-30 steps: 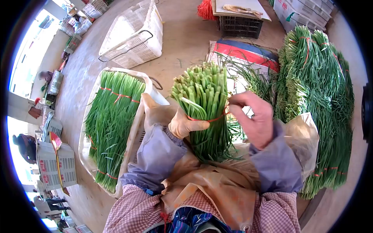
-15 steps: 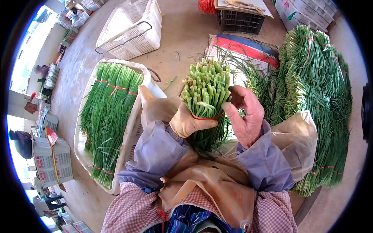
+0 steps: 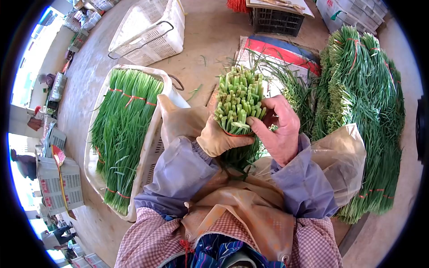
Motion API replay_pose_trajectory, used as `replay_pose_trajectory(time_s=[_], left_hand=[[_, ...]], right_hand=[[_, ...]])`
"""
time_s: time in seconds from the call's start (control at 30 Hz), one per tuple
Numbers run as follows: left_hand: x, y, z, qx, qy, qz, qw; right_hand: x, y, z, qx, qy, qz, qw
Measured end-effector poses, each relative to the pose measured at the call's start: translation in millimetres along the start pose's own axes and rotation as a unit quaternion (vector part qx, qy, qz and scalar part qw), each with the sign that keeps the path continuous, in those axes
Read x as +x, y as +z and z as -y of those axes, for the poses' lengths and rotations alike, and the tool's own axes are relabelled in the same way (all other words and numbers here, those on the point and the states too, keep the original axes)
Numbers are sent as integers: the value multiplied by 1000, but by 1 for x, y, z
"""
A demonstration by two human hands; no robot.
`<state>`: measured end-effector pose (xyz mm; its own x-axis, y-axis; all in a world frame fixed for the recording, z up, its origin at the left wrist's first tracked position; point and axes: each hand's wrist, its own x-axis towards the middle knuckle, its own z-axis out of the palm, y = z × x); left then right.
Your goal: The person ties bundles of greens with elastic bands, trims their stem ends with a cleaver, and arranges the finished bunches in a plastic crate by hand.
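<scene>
My left hand (image 3: 223,137), in a tan glove, is wrapped round a bunch of green stalks (image 3: 240,96) with the cut ends facing up towards me. A red band (image 3: 237,134) circles the bunch just above the gloved thumb. On the right side of the bunch, my bare right hand (image 3: 282,129) is bent closed, its thumb pressing on the cut ends near the front edge and its fingers against the side stalks. The leafy part hangs below and is mostly hidden by my hands and apron (image 3: 241,210).
To the left, a white crate (image 3: 139,196) holds banded green bundles (image 3: 120,143). A white basket (image 3: 156,42) stands beyond it. Loose greens (image 3: 290,85) lie ahead on sheets, with a tall pile of bundles (image 3: 362,120) at right and a black crate (image 3: 277,22) behind.
My right thumb has moved left and inward onto the cut ends, and the fingers have closed in on the stalks. The bunch has tipped slightly, so the band shows less.
</scene>
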<state>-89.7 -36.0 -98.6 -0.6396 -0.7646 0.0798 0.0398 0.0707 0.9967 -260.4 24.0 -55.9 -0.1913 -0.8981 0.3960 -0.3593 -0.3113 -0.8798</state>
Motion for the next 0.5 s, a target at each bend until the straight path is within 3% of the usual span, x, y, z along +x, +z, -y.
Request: replay_pose_trajectory(time_s=[0.03,0.23,0.43,0.5], left_hand=[[-1,0,-5,17,-5,15,1000],[0,4,-1,-15,-24,-9,1000],[-6,1,3,-25,-45,15,999],[-6,5,-4,-26,-53,0,998]], right_hand=[[1,0,1,0,-20,-4,1000],[-2,5,4,28,79,-49,995],[3,-7,5,-63,-2,26,998],[2,-1,4,-44,-15,-17,999]])
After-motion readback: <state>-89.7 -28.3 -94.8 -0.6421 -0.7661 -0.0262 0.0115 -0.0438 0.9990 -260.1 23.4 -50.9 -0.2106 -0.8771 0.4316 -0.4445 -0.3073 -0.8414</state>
